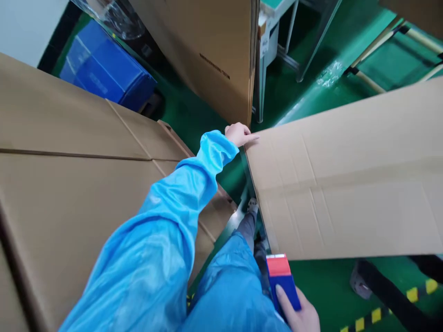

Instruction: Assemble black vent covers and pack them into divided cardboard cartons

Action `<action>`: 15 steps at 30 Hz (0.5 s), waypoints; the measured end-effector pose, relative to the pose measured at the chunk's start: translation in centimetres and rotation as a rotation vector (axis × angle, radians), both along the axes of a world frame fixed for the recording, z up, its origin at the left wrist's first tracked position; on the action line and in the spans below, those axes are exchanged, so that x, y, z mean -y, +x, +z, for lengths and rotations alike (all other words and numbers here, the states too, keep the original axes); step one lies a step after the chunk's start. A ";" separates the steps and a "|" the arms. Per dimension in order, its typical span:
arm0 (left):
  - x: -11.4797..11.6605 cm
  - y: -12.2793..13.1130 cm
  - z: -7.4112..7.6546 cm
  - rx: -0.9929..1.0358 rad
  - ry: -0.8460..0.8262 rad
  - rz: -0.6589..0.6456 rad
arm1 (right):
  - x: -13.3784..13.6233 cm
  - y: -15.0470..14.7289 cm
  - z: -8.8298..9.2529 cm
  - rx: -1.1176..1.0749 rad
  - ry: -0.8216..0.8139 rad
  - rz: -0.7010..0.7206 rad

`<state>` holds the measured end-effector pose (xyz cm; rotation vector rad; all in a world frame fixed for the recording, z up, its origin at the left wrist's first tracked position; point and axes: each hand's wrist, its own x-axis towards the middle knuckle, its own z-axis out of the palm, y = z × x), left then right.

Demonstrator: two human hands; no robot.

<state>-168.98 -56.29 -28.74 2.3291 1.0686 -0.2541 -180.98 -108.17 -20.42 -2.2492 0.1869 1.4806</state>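
Observation:
My left hand (pixel 239 135), at the end of a blue sleeve, grips the near-left corner of a large flat cardboard sheet (pixel 363 184), with one finger lying over its edge. Creases run across the sheet near that end. Low in the view, my right hand (pixel 300 310) is closed around a small blue and red box-shaped object (pixel 283 281). Its red end points away from me, and a pale strip shows at the tip. Exactly what kind of thing it is cannot be made out.
Tall cardboard boxes (pixel 76 203) fill the left side. Another cardboard stack (pixel 221 55) stands ahead, near a metal-legged table (pixel 277 27). Behind the boxes lies a blue bin (pixel 107 64). A person's dark-clad legs (pixel 387 295) show beyond the sheet, beside yellow-black floor tape (pixel 376 315).

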 end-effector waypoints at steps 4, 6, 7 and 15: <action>4.0 -0.8 0.1 0.069 0.125 0.022 | -0.1 -0.6 -1.9 -0.004 0.123 -0.008; 5.1 -0.9 -0.2 0.070 0.140 0.075 | 1.8 -1.6 -2.8 0.036 0.142 -0.007; 5.4 -0.8 -0.4 0.067 0.148 0.089 | 3.2 -2.3 -3.0 0.043 0.127 -0.008; 6.5 -0.4 0.0 0.040 0.177 0.120 | 12.7 -6.3 -3.8 -0.064 0.084 -0.056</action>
